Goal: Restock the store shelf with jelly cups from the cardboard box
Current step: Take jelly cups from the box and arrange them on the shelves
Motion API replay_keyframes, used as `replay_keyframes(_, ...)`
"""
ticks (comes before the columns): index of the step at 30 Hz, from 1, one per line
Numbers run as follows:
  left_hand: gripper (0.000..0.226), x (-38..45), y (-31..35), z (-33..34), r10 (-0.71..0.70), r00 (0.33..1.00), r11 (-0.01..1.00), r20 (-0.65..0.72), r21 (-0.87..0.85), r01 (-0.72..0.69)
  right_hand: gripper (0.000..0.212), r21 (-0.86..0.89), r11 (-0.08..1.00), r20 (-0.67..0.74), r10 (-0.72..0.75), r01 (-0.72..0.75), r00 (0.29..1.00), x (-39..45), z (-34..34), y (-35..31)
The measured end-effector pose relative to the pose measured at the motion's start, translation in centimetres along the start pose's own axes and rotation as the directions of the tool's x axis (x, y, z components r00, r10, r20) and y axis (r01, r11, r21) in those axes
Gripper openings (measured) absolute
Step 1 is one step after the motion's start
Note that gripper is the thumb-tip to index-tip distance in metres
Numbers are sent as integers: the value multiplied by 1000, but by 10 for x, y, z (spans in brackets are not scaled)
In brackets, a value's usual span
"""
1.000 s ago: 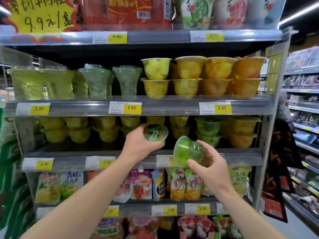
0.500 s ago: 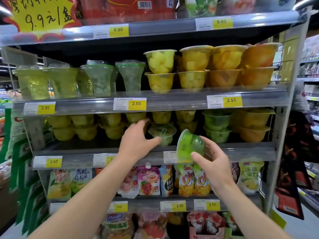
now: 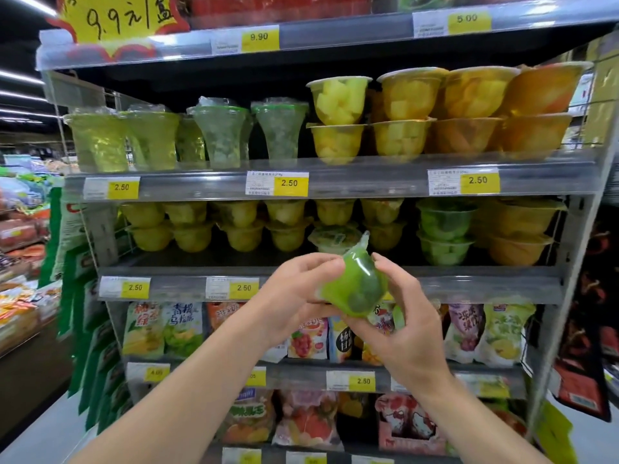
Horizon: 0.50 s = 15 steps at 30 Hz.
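Price tags "2.50"; sign perhaps "9.9".

Snack pouches hang below; yellow price tags line shelf edges.

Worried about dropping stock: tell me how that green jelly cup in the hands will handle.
The green jelly cup looks smooth and glossy, so probably slippery; both the left hand and right hand grip it. Its rounded body would likely roll if laid sideways. The thin film lid may puncture under hard squeezing.
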<state>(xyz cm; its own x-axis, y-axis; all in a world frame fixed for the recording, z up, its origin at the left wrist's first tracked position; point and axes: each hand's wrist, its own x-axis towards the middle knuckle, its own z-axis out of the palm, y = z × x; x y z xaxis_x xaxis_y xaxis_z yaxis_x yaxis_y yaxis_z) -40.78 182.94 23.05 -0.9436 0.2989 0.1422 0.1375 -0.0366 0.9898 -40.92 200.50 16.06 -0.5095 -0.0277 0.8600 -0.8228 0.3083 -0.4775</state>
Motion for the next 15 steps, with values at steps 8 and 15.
replay_keyframes(8, 95, 5, 8, -20, 329, 938, 764, -112, 615, -194, 87, -39, 992, 98, 121, -118, 988, 17, -14, 3)
replay_keyframes(15, 97, 22, 22, -19, 357, 930, 735, -89, 641, -221, 62, -92, 996, 179, 9, 7, 984, 54, 1, 8)
